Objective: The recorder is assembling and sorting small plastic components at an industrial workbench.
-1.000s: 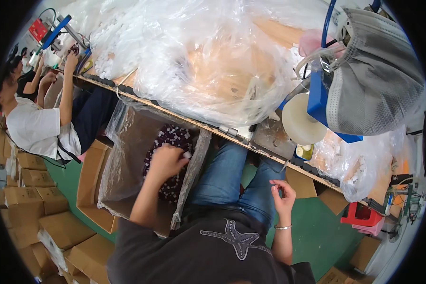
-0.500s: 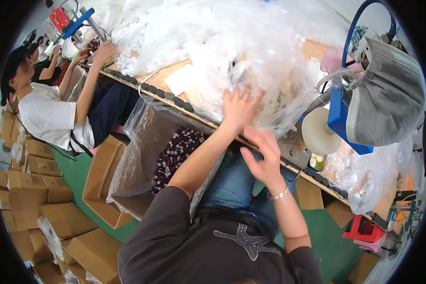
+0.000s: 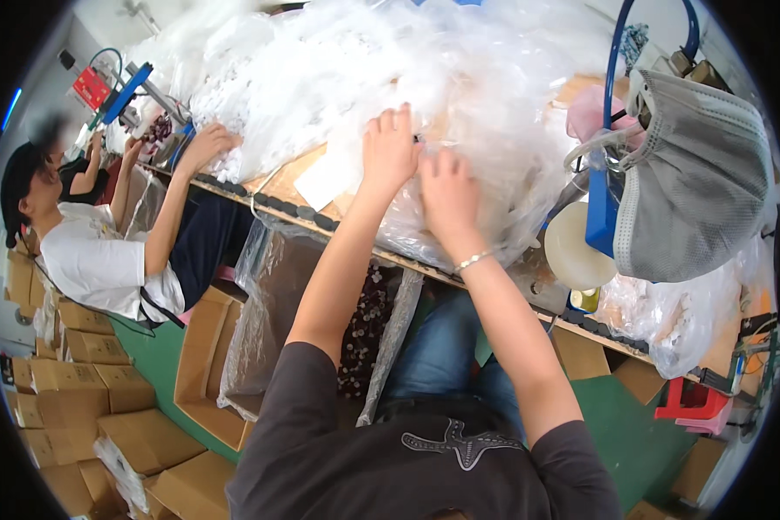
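On the worktable lies a large heap of thin clear plastic bags. My left hand rests at the near side of the heap, its fingers curled into the crumpled film. Close beside it, my right hand is over the same film, back of the hand up and fingers bent, blurred by motion. What lies under its fingertips is hidden. A small dark spot shows between the two hands; I cannot make out what it is. A white card lies on the wooden tabletop to the left of my left hand.
Below the table edge, a plastic-lined box holds many dark red pieces with pale dots. A grey face mask hangs on a blue stand at the right. Cardboard boxes crowd the left floor. A co-worker sits at the left.
My left hand has shifted left and farther onto the plastic, its spread fingers drawing in. My right hand has moved from the table edge up onto the film, beside the left.
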Demonstrator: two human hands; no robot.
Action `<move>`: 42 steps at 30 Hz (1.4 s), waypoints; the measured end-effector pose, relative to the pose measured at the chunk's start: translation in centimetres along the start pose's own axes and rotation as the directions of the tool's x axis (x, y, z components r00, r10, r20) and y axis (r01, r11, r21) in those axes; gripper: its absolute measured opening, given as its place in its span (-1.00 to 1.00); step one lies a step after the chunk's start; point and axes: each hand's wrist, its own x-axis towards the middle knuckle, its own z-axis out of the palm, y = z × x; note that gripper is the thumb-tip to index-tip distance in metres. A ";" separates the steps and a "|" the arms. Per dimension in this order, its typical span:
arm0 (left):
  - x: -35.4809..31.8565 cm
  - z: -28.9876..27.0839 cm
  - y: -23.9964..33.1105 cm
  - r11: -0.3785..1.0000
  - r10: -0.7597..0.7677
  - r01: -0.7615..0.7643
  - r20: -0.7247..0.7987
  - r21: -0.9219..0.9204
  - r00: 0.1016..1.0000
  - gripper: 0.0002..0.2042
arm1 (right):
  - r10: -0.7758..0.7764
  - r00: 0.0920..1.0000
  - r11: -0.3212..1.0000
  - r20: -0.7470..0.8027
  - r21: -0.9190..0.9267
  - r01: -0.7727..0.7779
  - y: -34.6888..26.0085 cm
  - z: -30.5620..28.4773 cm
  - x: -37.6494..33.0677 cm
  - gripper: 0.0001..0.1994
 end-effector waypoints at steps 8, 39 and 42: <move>2.6 4.4 -6.3 0.408 -0.452 0.696 0.532 -0.590 0.716 -0.33 | 0.171 0.897 0.951 0.407 0.170 -0.258 1.1 2.5 -0.6 -0.36; 4.7 7.0 -4.9 0.998 -0.031 -0.014 0.670 0.061 0.742 -0.42 | 0.022 0.886 0.914 0.463 0.349 -0.205 2.9 4.9 4.6 0.01; 3.0 7.4 -7.7 0.999 -0.009 0.032 0.547 -0.032 0.837 -0.55 | 0.051 0.831 0.954 0.554 0.220 -0.205 -0.3 0.2 0.5 0.03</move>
